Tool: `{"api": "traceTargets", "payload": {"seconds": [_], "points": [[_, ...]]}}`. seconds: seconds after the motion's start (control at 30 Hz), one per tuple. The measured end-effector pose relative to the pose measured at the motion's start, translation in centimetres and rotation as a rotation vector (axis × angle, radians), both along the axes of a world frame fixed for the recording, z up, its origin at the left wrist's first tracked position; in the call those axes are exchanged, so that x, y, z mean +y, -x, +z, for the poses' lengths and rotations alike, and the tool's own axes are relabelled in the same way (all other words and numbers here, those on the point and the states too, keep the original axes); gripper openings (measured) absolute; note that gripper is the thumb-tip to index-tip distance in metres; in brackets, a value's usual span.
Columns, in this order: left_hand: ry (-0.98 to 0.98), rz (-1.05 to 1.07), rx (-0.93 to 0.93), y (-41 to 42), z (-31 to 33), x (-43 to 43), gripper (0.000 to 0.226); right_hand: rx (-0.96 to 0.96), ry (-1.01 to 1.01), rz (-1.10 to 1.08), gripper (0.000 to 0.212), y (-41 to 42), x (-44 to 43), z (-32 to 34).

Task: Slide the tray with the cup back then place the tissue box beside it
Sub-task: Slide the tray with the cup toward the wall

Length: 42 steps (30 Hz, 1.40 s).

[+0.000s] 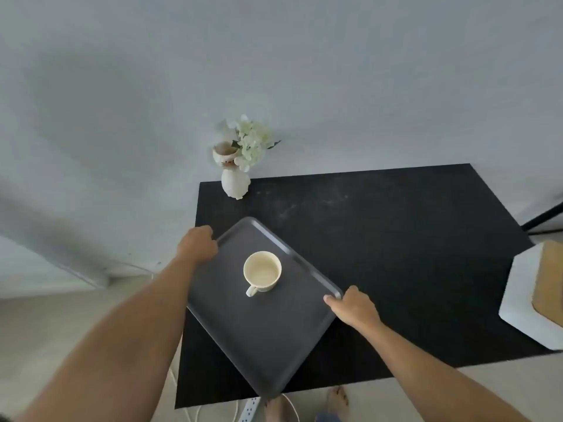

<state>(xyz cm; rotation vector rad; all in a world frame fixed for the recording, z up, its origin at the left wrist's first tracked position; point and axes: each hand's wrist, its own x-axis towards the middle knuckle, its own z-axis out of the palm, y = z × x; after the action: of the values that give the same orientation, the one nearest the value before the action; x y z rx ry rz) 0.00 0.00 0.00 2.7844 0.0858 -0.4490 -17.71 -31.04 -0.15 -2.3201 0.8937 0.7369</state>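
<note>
A dark grey tray (243, 336) lies turned at an angle on the left part of the black table (396, 239), its near corner hanging over the front edge. A cream cup (262, 272) stands upright on the tray's far half, handle toward me. My left hand (198, 243) grips the tray's left rim near its far corner. My right hand (353, 306) holds the tray's right corner, thumb on the rim. A white tissue box (518, 300) with a tan top sits at the table's right edge, partly cut off by the frame.
A white cat-shaped vase (234, 181) with pale flowers stands at the table's back left corner, against the wall. A power strip (249, 409) and cables lie on the floor under the front edge, near bare feet (336, 400).
</note>
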Motion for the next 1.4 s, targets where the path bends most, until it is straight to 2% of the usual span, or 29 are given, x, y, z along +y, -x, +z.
{"api": "traceTargets", "payload": {"seconds": [0.1, 0.27, 0.4, 0.53, 1.0, 1.4], "points": [[-0.011, 0.016, 0.024, -0.5, -1.0, 0.3, 0.03, 0.045, -0.061, -0.132, 0.062, 0.2, 0.6, -1.2], [-0.023, -0.005, 0.057, -1.1, -2.7, 0.6, 0.031, 0.056, -0.247, -0.336, 0.031, 1.3, 1.8, -2.5], [-0.052, -0.018, 0.059, -1.8, -3.6, 0.7, 0.031, 0.084, -0.421, -0.455, 0.025, 2.4, 2.9, -3.4], [-0.034, 0.003, 0.045, -2.3, -4.1, 0.9, 0.032, 0.058, -0.476, -0.485, 0.023, 3.3, 3.9, -4.3], [-0.009, 0.053, 0.065, -1.8, -4.0, 0.4, 0.023, -0.014, -0.31, -0.512, 0.012, 2.1, 2.6, -4.5], [0.03, 0.096, 0.145, -0.3, -3.6, -2.1, 0.021, -0.129, -0.171, -0.436, 0.037, -1.9, -3.4, -2.9]]}}
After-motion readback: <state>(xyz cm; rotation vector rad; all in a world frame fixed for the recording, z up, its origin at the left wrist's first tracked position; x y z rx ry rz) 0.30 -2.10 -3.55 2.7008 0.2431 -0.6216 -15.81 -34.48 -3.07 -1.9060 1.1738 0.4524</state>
